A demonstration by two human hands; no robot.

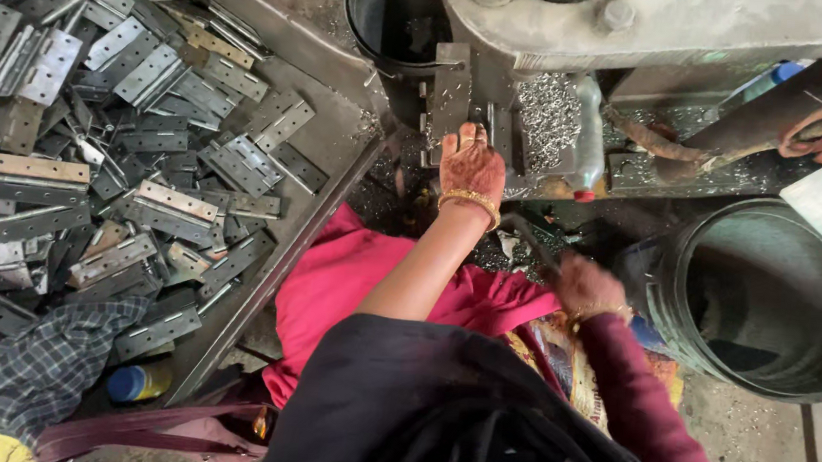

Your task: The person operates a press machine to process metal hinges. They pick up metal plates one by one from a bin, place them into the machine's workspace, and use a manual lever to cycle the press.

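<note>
**Hand at the press, hinge tray to the left**

Left hand [472, 167] reaches up to 12 o'clock, fingers spread flat against the press machine [642, 29] at its die area; it seems to steady a small hinge piece [479, 121] there, but the part is too hidden to be sure. Right hand [583, 284] sits at 3 o'clock, closed around a dark lever handle [527, 242]. Hands well apart.

Tray edge [309, 218] runs diagonally from 11 to 7 o'clock, just beside the pink cloth [349, 275] on the lap. Open room is tight: only a narrow gap between tray, machine and buckets.

Counts: two buckets, a black one [375, 8] at 12 o'clock and a large grey one [767, 298] at 3 o'clock. One gold bangle [472, 201] on the left wrist. Metal hinges [96, 138] in the tray at 9–10 o'clock: dozens, heaped, uncountable.

Packages: one clear plastic bottle with red cap [589, 147] by the machine, metal swarf beside it; one small yellow container with blue cap [137, 382] at 7 o'clock; checked cloth [19, 366] near it.
</note>
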